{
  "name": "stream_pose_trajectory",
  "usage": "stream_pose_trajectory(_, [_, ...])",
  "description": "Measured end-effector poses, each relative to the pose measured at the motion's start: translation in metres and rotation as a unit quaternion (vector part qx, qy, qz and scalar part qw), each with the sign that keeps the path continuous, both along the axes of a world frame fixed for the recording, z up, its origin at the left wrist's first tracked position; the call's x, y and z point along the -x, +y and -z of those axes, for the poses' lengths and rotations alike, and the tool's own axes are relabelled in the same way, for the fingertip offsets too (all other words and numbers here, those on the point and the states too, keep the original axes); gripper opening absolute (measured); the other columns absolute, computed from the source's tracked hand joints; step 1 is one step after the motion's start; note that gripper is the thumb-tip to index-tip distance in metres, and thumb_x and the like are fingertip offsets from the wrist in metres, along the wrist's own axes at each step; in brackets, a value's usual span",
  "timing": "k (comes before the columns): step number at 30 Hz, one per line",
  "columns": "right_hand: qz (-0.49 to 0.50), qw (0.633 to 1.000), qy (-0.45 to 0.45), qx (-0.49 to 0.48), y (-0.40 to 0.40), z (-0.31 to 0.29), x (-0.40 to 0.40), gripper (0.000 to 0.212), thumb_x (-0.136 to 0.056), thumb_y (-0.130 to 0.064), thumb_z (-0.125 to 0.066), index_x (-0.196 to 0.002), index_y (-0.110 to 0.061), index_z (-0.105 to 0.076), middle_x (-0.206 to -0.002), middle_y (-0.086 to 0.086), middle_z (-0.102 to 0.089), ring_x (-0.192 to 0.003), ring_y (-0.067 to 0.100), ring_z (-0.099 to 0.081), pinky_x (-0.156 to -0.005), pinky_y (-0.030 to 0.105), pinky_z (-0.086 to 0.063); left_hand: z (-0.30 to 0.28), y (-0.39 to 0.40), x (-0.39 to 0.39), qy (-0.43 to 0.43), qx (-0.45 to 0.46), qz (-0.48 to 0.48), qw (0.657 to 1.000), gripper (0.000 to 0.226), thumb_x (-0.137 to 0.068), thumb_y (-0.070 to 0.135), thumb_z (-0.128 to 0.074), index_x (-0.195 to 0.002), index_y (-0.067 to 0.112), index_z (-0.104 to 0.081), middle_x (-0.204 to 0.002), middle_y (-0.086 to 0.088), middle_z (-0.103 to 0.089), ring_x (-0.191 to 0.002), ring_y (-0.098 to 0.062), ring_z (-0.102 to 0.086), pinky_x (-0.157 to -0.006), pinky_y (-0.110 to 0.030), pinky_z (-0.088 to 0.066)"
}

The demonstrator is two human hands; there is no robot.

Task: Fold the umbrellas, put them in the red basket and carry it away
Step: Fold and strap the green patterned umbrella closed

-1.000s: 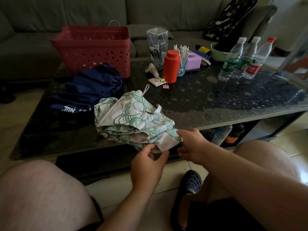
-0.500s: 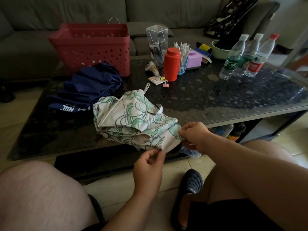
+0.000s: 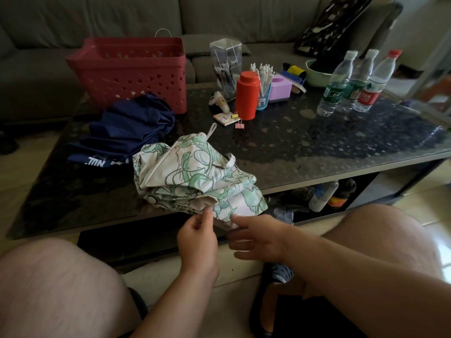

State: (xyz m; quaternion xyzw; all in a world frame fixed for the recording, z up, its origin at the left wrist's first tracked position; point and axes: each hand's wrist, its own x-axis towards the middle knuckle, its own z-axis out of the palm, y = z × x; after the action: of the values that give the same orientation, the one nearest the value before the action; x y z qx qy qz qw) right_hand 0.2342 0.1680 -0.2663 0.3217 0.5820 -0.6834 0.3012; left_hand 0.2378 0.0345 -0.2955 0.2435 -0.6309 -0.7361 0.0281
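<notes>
A white umbrella with a green print (image 3: 192, 176) lies loosely bunched at the near edge of the dark coffee table (image 3: 317, 147), its cloth hanging over the edge. My left hand (image 3: 197, 237) pinches the lower hem of that cloth between thumb and fingers. My right hand (image 3: 258, 237) is just right of it, below the table edge, fingers spread and relaxed, touching or nearly touching the hanging cloth. A navy blue umbrella (image 3: 127, 132) lies crumpled behind, against the red basket (image 3: 131, 69), which stands at the table's far left.
An orange-red bottle (image 3: 247, 95), a clear box, a cup of pens, a purple box and three water bottles (image 3: 353, 81) stand on the table's far right. A grey sofa (image 3: 97, 18) is behind. My knees and a dark shoe are below.
My right hand has let go of the white umbrella's right corner and dropped down-left with fingers spread. My left hand has stayed at the hem.
</notes>
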Motion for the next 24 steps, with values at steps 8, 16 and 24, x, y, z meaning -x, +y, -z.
stream_pose_trajectory(8, [0.107, 0.991, 0.078, 0.001, -0.015, 0.009, -0.004, 0.028, -0.087, 0.0, -0.079, -0.112, -0.006, -0.067, -0.083, 0.01, -0.072, -0.069, 0.019, -0.067, -0.072, 0.038, -0.063, 0.002, -0.014, 0.01, 0.005, -0.01, -0.061, 0.998, 0.035, -0.104, 0.038, -0.064, -0.078, 0.015, -0.07, -0.055, 0.012, -0.053, -0.059, -0.017, -0.046, -0.071, -0.041, -0.04])
stream_pose_trajectory(16, [0.128, 0.987, 0.082, 0.042, -0.016, 0.009, -0.003, 0.017, -0.091, -0.001, -0.076, -0.108, -0.004, -0.071, -0.087, 0.012, -0.079, -0.074, 0.022, -0.075, -0.07, 0.038, -0.063, 0.009, -0.001, -0.009, -0.015, 0.018, 0.03, 0.999, 0.034, -0.099, 0.032, -0.073, -0.072, 0.012, -0.069, -0.048, 0.01, -0.052, -0.048, -0.012, -0.04, -0.055, -0.03, -0.034])
stream_pose_trajectory(24, [0.179, 0.98, 0.072, -0.058, 0.004, -0.001, 0.006, 0.045, -0.087, -0.015, -0.084, -0.122, -0.011, -0.057, -0.09, 0.013, -0.066, -0.049, 0.014, -0.053, -0.049, 0.027, -0.048, -0.024, -0.01, -0.015, 0.006, -0.001, -0.048, 0.999, 0.031, -0.091, -0.001, -0.071, -0.094, 0.022, -0.052, -0.085, -0.009, -0.055, -0.07, -0.023, -0.047, -0.065, -0.04, -0.039])
